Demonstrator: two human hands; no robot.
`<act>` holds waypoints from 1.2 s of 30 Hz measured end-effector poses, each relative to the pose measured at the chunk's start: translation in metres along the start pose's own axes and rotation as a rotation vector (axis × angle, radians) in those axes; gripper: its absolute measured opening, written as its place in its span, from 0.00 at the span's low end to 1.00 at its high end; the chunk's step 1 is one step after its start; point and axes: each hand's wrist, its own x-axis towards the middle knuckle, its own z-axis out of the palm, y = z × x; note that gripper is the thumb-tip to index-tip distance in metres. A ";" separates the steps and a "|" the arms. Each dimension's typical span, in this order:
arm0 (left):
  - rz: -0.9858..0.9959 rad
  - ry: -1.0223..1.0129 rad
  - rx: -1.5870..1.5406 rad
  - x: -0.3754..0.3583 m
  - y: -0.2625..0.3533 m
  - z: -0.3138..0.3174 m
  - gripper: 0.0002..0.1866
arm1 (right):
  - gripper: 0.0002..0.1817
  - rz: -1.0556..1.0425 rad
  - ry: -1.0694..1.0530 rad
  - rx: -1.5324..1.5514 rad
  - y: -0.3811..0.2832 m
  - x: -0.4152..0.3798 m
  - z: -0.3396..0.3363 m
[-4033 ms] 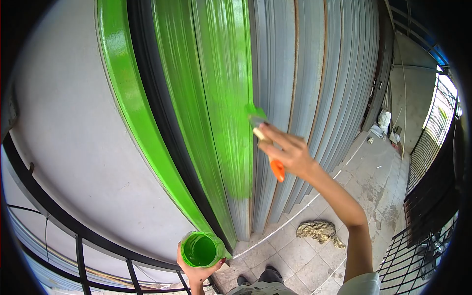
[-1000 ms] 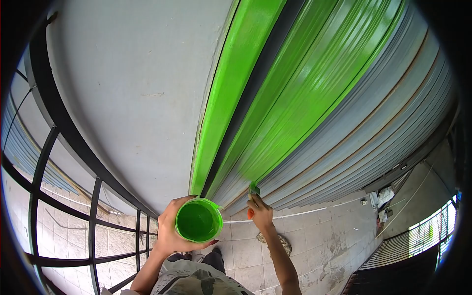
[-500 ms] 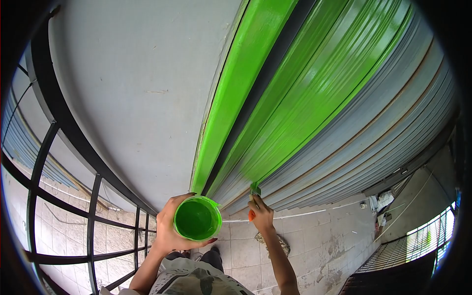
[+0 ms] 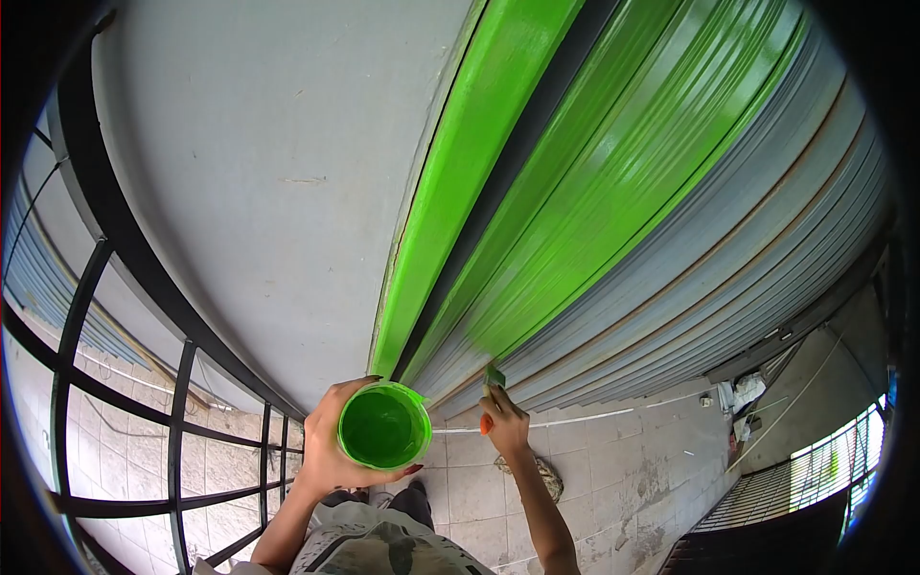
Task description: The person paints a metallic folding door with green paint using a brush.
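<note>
My left hand [image 4: 331, 436] is wrapped round a tub of green paint [image 4: 385, 427], its open top facing up at me. In my right hand [image 4: 507, 422] is a paintbrush [image 4: 494, 379] with an orange handle end, its green-coated bristles at the lower part of a ribbed metal shutter [image 4: 613, 206]. Wet-looking green paint covers the shutter's left ribs from the top down to about the brush. Farther right, the ribs are bare grey with rusty lines. Left of the shutter runs a green-painted post [image 4: 460, 201], with a dark gap between them.
A plain grey wall panel [image 4: 259, 172] fills the upper left. Black metal bars [image 4: 177, 422] stand on the left side. Pale floor tiles [image 4: 613, 450] lie below, with a mottled lump [image 4: 546, 474] near my right forearm. Assorted clutter [image 4: 747, 391] sits at the far right.
My right hand with the paintbrush has shifted slightly left and downward, and the brush has tilted. My left hand and the paint tub have stayed nearly still.
</note>
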 end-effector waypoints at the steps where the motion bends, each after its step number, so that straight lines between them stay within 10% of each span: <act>1: -0.002 0.003 0.000 0.000 0.000 0.000 0.47 | 0.11 -0.004 -0.015 0.013 0.001 -0.001 0.004; 10: 0.019 0.000 0.024 0.000 0.000 -0.002 0.48 | 0.07 -0.179 0.612 -0.221 -0.003 0.099 -0.110; 18: 0.025 -0.002 -0.001 -0.002 0.001 -0.001 0.47 | 0.15 0.010 -0.248 0.069 -0.001 -0.004 -0.001; 28: -0.128 0.047 -0.105 -0.005 0.004 -0.001 0.44 | 0.10 -0.221 0.638 -0.285 -0.009 0.132 -0.140; 36: -0.148 0.031 -0.146 -0.011 -0.006 -0.003 0.44 | 0.11 -0.090 -0.207 0.015 -0.008 -0.036 0.022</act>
